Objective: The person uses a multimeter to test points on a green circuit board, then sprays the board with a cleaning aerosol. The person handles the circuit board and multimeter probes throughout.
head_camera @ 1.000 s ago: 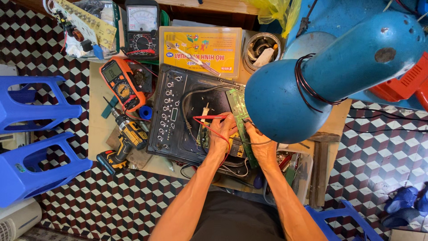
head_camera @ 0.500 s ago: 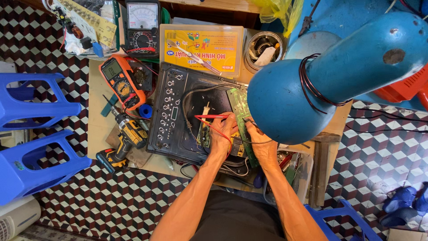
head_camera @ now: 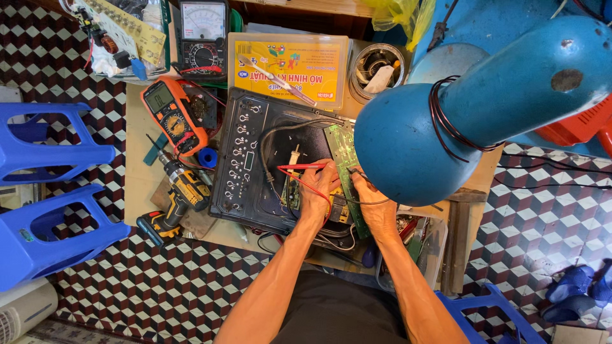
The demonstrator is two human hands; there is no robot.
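Hands work close together over an opened black appliance casing (head_camera: 255,159) on the table (head_camera: 137,165). Left hand (head_camera: 319,191) is curled around a red test probe (head_camera: 299,167), whose tip points left across the casing while its red lead loops back under the palm. Right hand (head_camera: 376,207) rests on the lower part of a green circuit board (head_camera: 347,172) that stands on edge along the casing's right side; its fingers seem closed on a thin black lead, though the big blue lamp shade (head_camera: 408,150) hides part of them. Left of the casing lie an orange multimeter (head_camera: 173,114) and a yellow cordless drill (head_camera: 175,200).
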